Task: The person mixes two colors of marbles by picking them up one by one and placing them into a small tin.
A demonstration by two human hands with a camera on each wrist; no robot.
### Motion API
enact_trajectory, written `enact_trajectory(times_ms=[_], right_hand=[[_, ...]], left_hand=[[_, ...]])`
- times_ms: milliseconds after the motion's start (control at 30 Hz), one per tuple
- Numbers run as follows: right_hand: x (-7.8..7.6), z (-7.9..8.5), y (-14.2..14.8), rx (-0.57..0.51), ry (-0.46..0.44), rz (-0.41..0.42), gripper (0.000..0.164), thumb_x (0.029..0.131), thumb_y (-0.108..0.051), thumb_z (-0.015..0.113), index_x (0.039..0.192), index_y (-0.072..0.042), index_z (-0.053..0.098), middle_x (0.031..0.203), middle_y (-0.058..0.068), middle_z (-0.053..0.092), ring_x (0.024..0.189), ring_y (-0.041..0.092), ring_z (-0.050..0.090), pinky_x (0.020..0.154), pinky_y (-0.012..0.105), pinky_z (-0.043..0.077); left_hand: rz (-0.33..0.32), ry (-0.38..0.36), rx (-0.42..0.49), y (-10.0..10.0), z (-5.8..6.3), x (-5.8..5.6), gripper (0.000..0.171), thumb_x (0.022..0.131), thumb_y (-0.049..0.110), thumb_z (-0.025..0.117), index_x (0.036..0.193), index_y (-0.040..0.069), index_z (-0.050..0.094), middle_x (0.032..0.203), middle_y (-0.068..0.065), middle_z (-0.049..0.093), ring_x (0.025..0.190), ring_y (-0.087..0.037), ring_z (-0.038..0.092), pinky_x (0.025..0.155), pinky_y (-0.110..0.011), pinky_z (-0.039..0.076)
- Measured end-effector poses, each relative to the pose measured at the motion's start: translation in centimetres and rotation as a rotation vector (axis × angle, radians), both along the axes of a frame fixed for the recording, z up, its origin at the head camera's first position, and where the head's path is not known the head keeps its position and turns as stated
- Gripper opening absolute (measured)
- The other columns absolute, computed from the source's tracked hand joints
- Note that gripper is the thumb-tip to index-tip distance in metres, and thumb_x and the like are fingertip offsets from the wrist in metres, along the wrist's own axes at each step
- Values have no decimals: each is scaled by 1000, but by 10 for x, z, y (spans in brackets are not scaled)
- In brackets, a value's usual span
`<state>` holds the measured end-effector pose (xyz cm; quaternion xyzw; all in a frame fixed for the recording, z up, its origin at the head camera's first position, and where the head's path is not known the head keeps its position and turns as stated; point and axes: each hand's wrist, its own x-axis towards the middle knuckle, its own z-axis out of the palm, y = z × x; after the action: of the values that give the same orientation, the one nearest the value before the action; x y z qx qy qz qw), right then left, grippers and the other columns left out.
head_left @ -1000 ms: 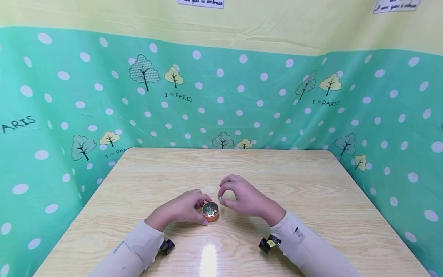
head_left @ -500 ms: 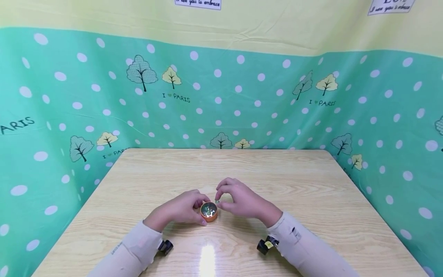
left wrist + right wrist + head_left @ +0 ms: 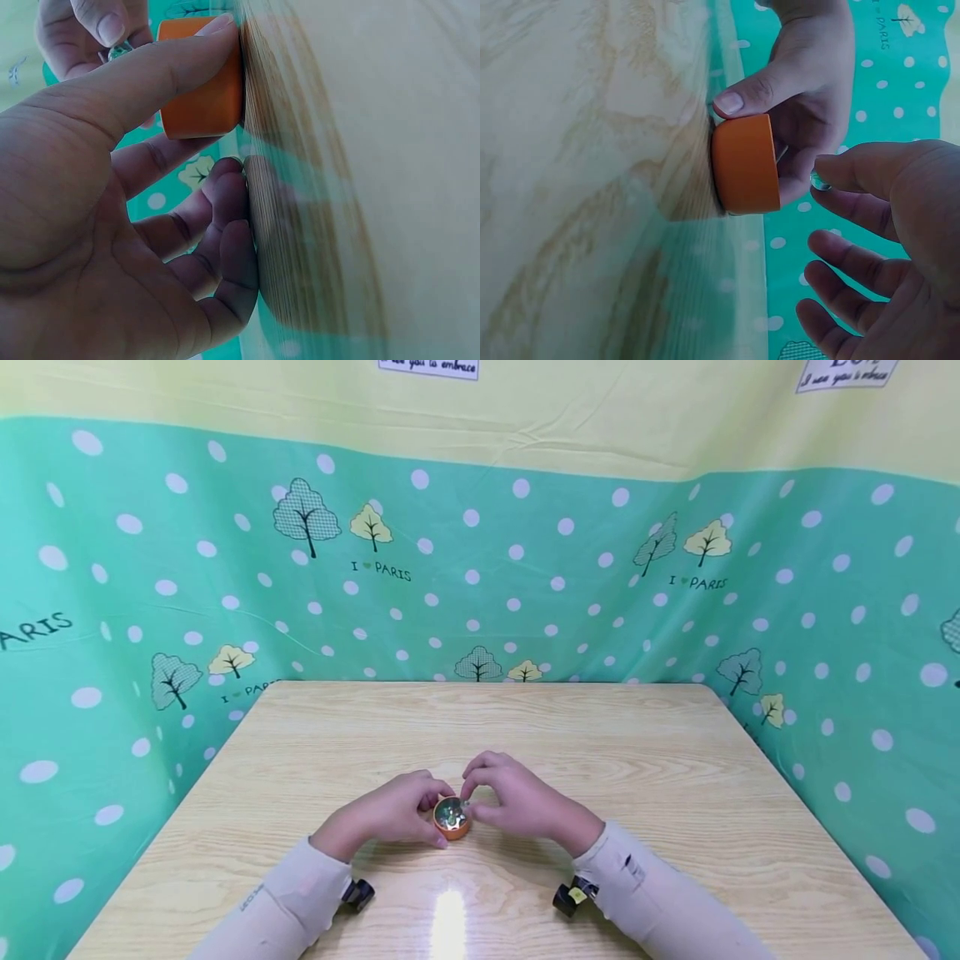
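My left hand (image 3: 396,808) grips a small round orange cup (image 3: 453,836) standing on the table, its thumb on the near side and a finger on the far side. Inside the cup's shiny interior, small green and glassy bits show in the head view. Between thumb and index finger, my right hand (image 3: 519,795) pinches a tiny clear-and-green glass marble (image 3: 820,181). That marble is right by the cup's opening, above the right part of its rim. The right hand's other fingers are spread apart in the right wrist view. Little of the cup's inside shows from either wrist.
A light wood-grain table (image 3: 600,735) spreads around both hands. A green polka-dot cloth (image 3: 517,577) with printed trees hangs behind and at both sides. Black wrist cameras (image 3: 566,902) stick out under the sleeves.
My right hand has moved left and slightly nearer, bringing the marble from beside the cup to its rim. The left hand keeps its grip on the cup; the head view has shifted slightly.
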<state>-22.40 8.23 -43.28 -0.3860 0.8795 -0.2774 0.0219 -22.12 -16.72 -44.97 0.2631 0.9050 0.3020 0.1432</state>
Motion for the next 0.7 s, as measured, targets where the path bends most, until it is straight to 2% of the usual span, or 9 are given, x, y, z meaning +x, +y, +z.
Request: enact_trajectory(times_ms=[333,700], right_hand=[[2,-4,-3,-1,35,9,8,93,-24,75,101,-23,73,127,-4,61,121,16,56,106,41,48],[1,-5,-5,-16,46,-2,8,95,-27,74,102,-25,72,131,3,63,124,17,56,108,43,47]], left_hand=[[-16,25,-4,-2,-1,0,55,73,35,95,121,23,72,98,2,59,90,-19,53,76,-33,44],[-12,34,-15,-2,0,0,55,73,36,95,121,25,72,98,3,58,90,-18,53,76,-34,43]])
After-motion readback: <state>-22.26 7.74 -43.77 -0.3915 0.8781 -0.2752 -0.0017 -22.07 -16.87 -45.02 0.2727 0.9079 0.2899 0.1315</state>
